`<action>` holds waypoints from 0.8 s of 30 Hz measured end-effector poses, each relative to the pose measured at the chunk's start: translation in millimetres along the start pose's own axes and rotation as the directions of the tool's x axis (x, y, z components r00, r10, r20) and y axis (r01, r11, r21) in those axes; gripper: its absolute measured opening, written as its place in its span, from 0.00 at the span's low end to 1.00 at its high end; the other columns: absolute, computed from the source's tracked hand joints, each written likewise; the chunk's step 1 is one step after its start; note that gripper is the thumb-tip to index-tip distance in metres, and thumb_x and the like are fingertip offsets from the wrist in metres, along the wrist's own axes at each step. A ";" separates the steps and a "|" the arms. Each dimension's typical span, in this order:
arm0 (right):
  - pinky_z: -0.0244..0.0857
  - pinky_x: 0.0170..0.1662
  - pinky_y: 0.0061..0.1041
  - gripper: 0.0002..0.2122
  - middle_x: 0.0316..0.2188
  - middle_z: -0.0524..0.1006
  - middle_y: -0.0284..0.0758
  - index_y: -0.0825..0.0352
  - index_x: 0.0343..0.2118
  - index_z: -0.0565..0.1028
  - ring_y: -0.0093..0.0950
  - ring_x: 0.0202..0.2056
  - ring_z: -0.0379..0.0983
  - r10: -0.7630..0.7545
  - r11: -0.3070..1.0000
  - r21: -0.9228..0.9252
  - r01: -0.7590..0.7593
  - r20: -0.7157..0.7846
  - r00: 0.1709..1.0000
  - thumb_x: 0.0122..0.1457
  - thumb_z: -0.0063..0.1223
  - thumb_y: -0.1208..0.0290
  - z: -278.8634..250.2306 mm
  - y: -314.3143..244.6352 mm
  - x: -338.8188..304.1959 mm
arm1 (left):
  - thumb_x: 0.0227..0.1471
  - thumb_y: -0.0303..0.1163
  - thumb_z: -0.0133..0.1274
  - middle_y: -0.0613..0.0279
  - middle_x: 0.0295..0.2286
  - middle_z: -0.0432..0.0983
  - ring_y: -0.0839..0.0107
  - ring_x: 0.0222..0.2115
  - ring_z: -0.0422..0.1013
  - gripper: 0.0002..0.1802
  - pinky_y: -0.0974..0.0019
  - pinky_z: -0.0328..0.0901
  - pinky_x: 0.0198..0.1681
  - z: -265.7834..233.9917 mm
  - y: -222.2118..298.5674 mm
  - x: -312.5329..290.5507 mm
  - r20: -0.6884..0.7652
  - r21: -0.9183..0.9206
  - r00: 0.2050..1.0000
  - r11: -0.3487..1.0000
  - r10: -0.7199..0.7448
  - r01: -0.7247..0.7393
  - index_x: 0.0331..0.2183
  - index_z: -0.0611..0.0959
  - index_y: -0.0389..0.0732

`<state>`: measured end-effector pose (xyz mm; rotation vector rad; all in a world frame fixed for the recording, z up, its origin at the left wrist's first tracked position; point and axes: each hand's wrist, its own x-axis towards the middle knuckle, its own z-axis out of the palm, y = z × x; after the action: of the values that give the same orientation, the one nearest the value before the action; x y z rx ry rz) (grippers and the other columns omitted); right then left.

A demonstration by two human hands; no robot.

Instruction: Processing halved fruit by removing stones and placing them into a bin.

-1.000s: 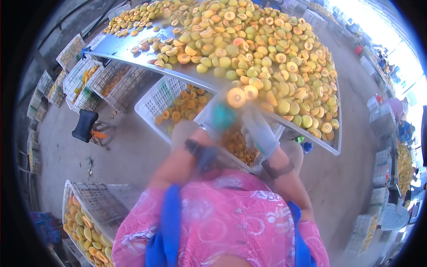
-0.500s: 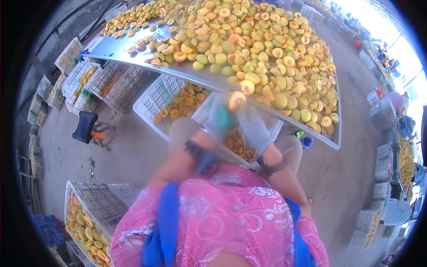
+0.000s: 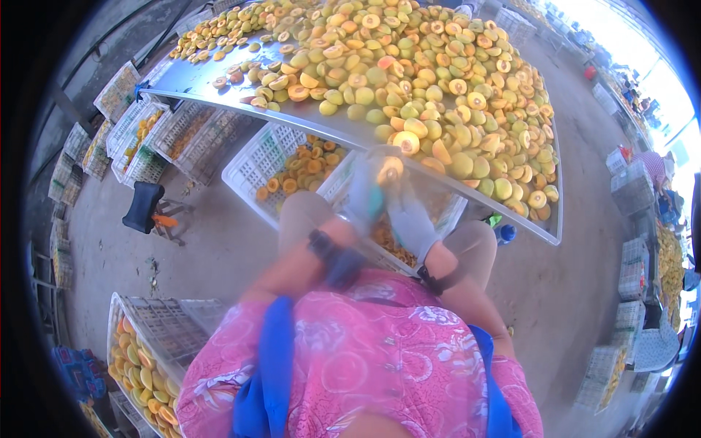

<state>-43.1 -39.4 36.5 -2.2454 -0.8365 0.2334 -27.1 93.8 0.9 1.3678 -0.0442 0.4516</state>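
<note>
Above my lap, at the near edge of the metal table, my two hands meet around a halved yellow peach. My right hand, in a pale glove, has its fingers closed at the peach half's lower side. My left hand, also gloved, is smeared by motion beside it; its fingers do not show clearly. A green patch shows at that hand, but whether it is glove or a held thing is unclear. A large heap of peach halves covers much of the tabletop just beyond.
Below the table edge, a white crate holds orange peach halves. Another crate between my knees contains small brownish-orange pieces. A tilted crate of fruit stands at near left, a black-seated stool beyond it. Right of my knee is a blue-capped bottle.
Both hands stay near the table edge with the peach half between them. The left hand is blurred in both frames. The whole view has shifted slightly.
</note>
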 end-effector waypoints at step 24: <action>0.63 0.31 0.19 0.19 0.29 0.72 0.31 0.66 0.53 0.65 0.19 0.29 0.67 0.208 0.635 0.731 -0.249 0.148 0.967 0.66 0.39 0.58 0.6 1.9 -21.2 | 0.61 0.50 0.37 0.62 0.26 0.73 0.74 0.24 0.70 0.25 0.72 0.64 0.24 11.1 57.4 -5.8 0.052 -0.119 0.948 0.941 -0.313 0.317 0.35 0.77 0.38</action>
<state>-58.8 -53.4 33.2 -1.5371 -0.3511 0.6364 -49.1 89.0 55.1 1.2300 0.1173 0.1534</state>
